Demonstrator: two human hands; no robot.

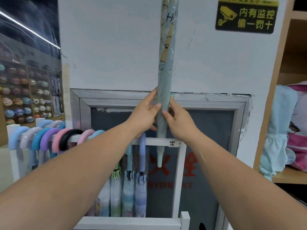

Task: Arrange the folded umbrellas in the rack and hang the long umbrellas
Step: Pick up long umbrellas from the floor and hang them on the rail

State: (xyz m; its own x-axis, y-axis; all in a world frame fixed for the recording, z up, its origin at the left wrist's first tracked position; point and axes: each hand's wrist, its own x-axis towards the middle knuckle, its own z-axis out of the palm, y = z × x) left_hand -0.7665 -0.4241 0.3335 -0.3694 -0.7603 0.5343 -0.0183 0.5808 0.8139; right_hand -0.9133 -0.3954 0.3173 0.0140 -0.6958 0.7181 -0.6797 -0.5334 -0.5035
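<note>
I hold a long pale grey-green umbrella upright in front of the white wall, tip pointing down past the rack's top bar. My left hand grips its lower part from the left, and my right hand grips it from the right at the same height. Its handle end runs out of the top of the frame. The white rack stands below. Several long umbrellas hang from its rail by curved pastel handles, and more hang inside.
A grey hydrant cabinet door with an aluminium frame sits behind the rack. Wooden shelves with a pale blue and pink backpack stand at the right. Shelves of coloured balls fill the far left. A yellow-on-black sign hangs above.
</note>
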